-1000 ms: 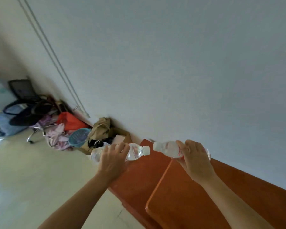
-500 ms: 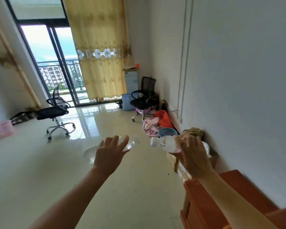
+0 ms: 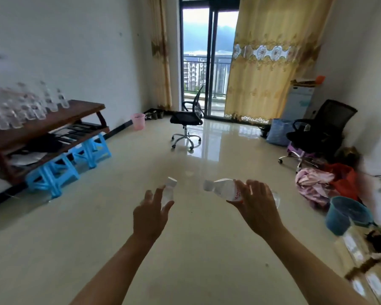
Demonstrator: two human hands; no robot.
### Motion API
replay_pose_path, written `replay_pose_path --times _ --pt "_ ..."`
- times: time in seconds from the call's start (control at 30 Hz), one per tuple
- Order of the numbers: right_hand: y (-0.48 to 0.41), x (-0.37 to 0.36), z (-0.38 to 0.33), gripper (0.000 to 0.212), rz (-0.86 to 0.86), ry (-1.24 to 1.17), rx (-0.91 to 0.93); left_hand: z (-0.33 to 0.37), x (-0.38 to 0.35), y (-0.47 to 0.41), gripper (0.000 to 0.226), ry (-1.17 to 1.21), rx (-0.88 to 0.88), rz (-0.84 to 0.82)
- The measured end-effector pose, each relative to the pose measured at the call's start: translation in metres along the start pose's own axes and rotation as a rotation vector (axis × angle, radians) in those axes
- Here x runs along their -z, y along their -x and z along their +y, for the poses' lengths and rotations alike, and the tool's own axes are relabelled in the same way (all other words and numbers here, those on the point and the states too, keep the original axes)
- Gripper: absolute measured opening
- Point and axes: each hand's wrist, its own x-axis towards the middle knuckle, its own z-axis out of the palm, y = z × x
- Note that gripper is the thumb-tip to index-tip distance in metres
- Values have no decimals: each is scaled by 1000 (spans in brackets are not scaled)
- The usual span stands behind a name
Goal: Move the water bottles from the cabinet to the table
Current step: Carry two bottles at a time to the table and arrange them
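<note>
My left hand (image 3: pixel 151 213) grips a clear water bottle (image 3: pixel 169 190) whose white cap points up and away; most of its body is hidden behind my fingers. A second clear bottle with a red label (image 3: pixel 223 190) lies sideways in my right hand (image 3: pixel 256 208), its cap pointing left. Both hands are held out over the open floor. The dark wooden table (image 3: pixel 75 115) stands at the left wall, and several clear bottles (image 3: pixel 24 106) stand on it, blurred. The cabinet is out of view.
Blue plastic stools (image 3: pixel 68 164) sit under the table. A black office chair (image 3: pixel 187 119) stands mid-room and another (image 3: pixel 321 133) at the right. A clothes pile (image 3: pixel 326 181), a blue basin (image 3: pixel 348 214) and a pink bin (image 3: pixel 138 121) lie along the walls.
The view has swung left, from the orange cabinet and wall across to the room and the table. Both hands kept hold of their bottles throughout.
</note>
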Motion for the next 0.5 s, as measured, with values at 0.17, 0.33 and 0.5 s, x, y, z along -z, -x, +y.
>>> replay_pose_path --times 0.17,0.33,0.5 --pt "-88 -78 -65 58 11 -123 116 -87 0 -52 74 -196 -8 -37" --pt "-211 -192 -128 56 42 -223 228 -188 -15 -139 71 -515 -49 -91" --pt "-343 -280 -192 57 52 -333 354 -277 -4 -233 53 -715 -192 -142"
